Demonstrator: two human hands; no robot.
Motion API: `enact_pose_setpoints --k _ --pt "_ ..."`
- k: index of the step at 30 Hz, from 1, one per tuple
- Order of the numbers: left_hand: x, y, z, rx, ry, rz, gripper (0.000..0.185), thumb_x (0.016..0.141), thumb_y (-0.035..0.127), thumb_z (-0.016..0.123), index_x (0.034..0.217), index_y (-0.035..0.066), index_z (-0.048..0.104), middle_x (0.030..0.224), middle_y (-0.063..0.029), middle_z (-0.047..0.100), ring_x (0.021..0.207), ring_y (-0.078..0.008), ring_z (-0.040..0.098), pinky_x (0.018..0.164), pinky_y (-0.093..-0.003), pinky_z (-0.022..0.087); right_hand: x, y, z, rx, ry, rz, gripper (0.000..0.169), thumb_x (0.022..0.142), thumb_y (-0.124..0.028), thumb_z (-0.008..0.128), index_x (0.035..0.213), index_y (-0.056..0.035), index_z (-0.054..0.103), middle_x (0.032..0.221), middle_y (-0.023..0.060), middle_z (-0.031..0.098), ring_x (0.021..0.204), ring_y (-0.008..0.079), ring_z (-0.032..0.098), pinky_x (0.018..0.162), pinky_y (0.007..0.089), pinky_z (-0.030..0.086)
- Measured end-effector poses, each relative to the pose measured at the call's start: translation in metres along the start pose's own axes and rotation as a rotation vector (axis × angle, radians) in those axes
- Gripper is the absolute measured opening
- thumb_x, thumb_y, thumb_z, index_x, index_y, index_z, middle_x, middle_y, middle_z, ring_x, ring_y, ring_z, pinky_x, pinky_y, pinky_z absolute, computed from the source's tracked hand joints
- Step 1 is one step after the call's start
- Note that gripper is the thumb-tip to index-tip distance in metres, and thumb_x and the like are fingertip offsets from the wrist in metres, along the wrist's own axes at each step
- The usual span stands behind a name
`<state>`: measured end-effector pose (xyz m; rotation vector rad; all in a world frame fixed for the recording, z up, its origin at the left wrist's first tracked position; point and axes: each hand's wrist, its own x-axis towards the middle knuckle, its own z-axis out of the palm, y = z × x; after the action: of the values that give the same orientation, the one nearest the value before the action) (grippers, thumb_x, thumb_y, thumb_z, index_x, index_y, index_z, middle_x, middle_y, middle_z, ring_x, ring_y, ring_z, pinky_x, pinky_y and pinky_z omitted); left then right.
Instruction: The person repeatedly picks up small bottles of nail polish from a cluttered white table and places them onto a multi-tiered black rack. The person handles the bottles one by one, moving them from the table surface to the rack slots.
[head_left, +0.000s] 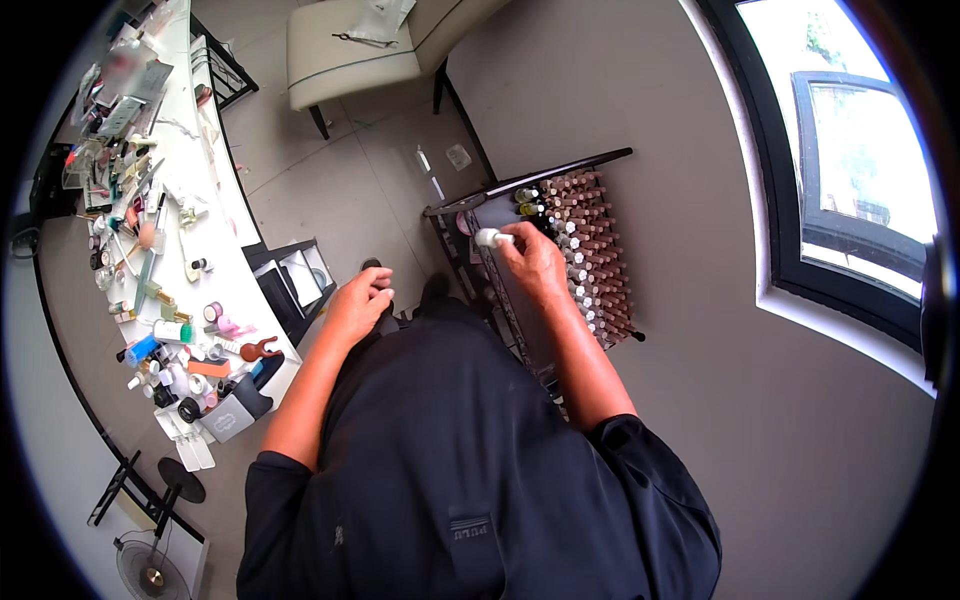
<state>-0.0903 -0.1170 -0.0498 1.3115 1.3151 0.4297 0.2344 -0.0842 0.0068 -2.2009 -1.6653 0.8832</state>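
Observation:
Between the fingertips of my right hand (536, 262) is a small white bottle (489, 238), held above the near side of a dark rack (517, 300). Many small nail polish bottles with brownish-pink caps (600, 255) stand in rows on the rack, beside a row of white flower-shaped caps (576, 274). Two bottles with yellowish contents (529, 208) stand at the rack's upper end. My left hand (361, 304) is in the air between the rack and the white table, its fingers slightly curled and holding nothing.
On the left, a long white table (232, 292) bears bottles, brushes and jars. A drawer unit (300, 281) stands beside it. A cream chair (352, 56) is ahead, with a plastic bag on it. A fan (154, 574) stands at lower left; a window (862, 165) is at right.

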Motion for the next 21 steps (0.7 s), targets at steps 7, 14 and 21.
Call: enact_pose_setpoints --k 7,14,21 --pt "-0.039 -0.045 -0.002 0.03 0.024 -0.191 0.038 0.09 0.015 0.067 0.125 0.002 0.064 0.111 -0.0136 0.073 0.092 -0.0224 0.071 0.086 -0.0349 0.055 0.057 0.051 0.01 -0.345 0.162 0.018 0.028 0.091 -0.035 0.066 0.11 -0.0136 0.068 0.1 0.0111 0.074 0.092 0.0334 0.071 0.08 0.0458 0.055" --pt "-0.061 -0.068 0.004 -0.072 0.024 -0.324 0.035 0.091 0.011 0.066 0.125 0.002 0.064 0.111 -0.0141 0.072 0.095 -0.0221 0.071 0.088 -0.034 0.055 0.095 0.072 0.031 -0.452 0.135 -0.011 0.026 0.09 -0.03 0.065 0.111 -0.0146 0.067 0.105 0.0093 0.074 0.095 0.0332 0.071 0.079 0.0465 0.056" --pt "-0.065 -0.086 -0.002 -0.126 0.094 -0.35 0.034 0.093 0.009 0.066 0.125 0.001 0.063 0.111 -0.0156 0.072 0.098 -0.0222 0.07 0.089 -0.035 0.055 0.111 0.08 0.043 -0.545 0.138 -0.016 0.028 0.088 -0.033 0.067 0.105 -0.0121 0.07 0.103 0.0101 0.074 0.092 0.033 0.072 0.078 0.0461 0.057"
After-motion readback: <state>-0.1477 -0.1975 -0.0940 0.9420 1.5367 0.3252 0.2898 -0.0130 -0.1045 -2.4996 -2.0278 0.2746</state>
